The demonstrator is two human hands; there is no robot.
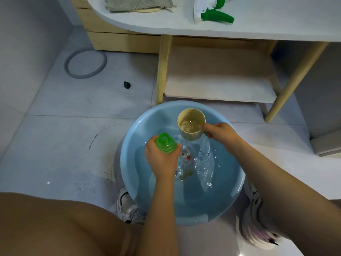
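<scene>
A light blue basin (238, 183) with shallow water stands on the floor between my feet. My left hand (162, 159) grips a green translucent bottle (165, 143) upright over the basin, its open neck facing up; the lower body of the bottle is hidden by my hand. My right hand (219, 133) holds a beige cup (191, 125) by its handle, above the far part of the basin. The cup has water in it and sits just right of and beyond the bottle's mouth.
A white tabletop (258, 24) on wooden legs lies ahead, bearing a grey cloth (138, 3) and a green-and-white spray head (212, 12). A low shelf (219, 80) sits under it. A grey ring (85, 62) and a small black object (126, 85) lie on the tiled floor.
</scene>
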